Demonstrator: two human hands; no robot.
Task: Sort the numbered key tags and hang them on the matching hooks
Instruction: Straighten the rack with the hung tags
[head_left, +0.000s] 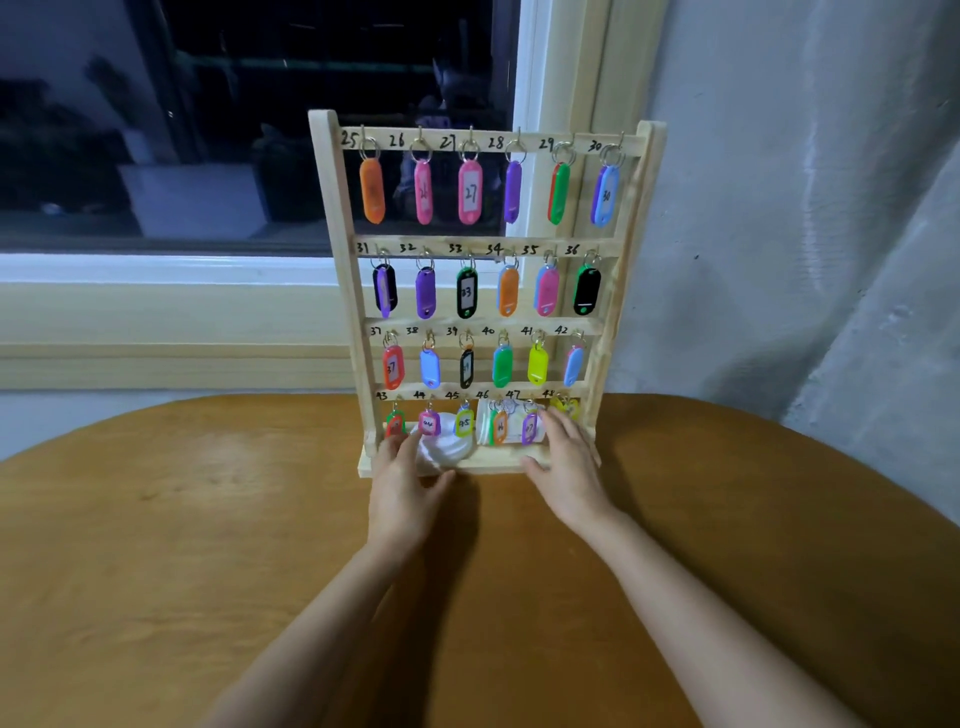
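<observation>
white lid (448, 448) held by left hand (402, 483); right hand (567, 467) flat against rack (332, 234).

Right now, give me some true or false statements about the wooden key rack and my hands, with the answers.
1. The wooden key rack stands on the brown wooden table. True.
2. The plastic tag on hook 25 is green. False: it is orange.
3. The rack has four rows of hooks. True.
4. The left hand reaches the top row. False: it holds a white ribbed lid at the rack's base.
5. The right hand, fingers straight, is at the rack's base. True.
</observation>
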